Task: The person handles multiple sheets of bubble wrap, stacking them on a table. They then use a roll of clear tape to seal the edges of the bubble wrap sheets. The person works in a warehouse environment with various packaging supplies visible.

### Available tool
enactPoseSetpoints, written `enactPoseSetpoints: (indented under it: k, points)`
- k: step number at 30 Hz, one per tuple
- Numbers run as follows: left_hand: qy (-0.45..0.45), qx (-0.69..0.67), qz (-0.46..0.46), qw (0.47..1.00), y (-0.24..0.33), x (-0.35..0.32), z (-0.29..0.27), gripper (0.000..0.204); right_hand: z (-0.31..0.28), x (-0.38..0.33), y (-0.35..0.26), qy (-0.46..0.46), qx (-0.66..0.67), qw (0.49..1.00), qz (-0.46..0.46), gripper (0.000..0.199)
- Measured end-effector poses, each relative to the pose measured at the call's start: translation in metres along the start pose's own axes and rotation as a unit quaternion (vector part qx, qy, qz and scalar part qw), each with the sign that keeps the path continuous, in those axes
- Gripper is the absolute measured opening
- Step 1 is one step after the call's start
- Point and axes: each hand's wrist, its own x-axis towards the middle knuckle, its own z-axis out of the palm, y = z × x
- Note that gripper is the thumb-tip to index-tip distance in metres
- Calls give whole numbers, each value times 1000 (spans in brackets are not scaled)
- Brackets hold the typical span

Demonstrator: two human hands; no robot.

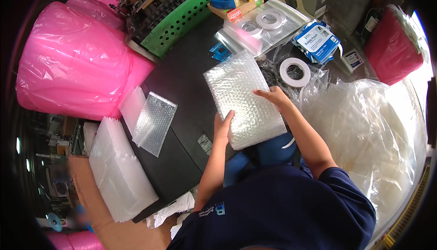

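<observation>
Both my hands hold a thick stack of clear bubble-wrap pouches (243, 97), tilted over the near edge of the black table. My left hand (223, 128) grips its lower left side, thumb on top and fingers hidden underneath. At the upper right edge, my right hand (273, 97) holds it with the thumb across the top; its other fingers are mostly out of sight. Left of the stack, a few flat bubble pouches (157, 121) lie on the table. A taller pile of bubble pouches (119, 172) rests at the table's left edge.
Large pink wrapped bundles (68, 63) crowd the left. Behind stand a green perforated rail (182, 18) and a cardboard tray with a tape dispenser (224, 0). White tape rolls (295, 72), blue-and-white packets (317, 40) and a big clear plastic bag (359, 131) lie to the right.
</observation>
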Motion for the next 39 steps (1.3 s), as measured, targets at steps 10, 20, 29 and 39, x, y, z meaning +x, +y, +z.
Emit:
enactPoseSetpoints:
  k: [10, 20, 29, 39]
  points:
    - [29, 23, 83, 996, -13, -103, -69, 99, 63, -138, -164, -72, -414, 758, -499, 69]
    - [131, 286, 326, 892, -1, -134, -125, 137, 92, -91, -105, -162, -530, 689, -466, 70]
    - [29, 233, 276, 932, 25, -79, -110, 57, 17, -94, -88, 70, -57, 850, -518, 62]
    - [3, 376, 378, 846, 37, -72, -131, 100, 21, -48, -1, -59, 297, 930, -207, 71]
